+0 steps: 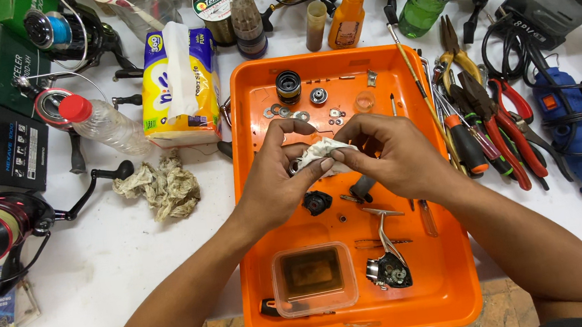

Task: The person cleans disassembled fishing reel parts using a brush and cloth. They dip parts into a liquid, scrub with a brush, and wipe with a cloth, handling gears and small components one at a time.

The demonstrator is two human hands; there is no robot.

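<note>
Crumpled white tissue (324,151) pinched between both your hands over the middle of the orange tray (251,188) — a small metal part (296,166) peeks out at its 8 o'clock edge. Left hand (275,186): fingers closed on the tissue and part. Right hand (396,158): fingertips pressed shut on the tissue's 3 o'clock side. Looks like the wiping step. Next calls for a firm pinch — the part is small. Washers (285,111) at 12, reel frame (386,269) at 5, pliers (505,124) on the tabletop at 3.
</note>
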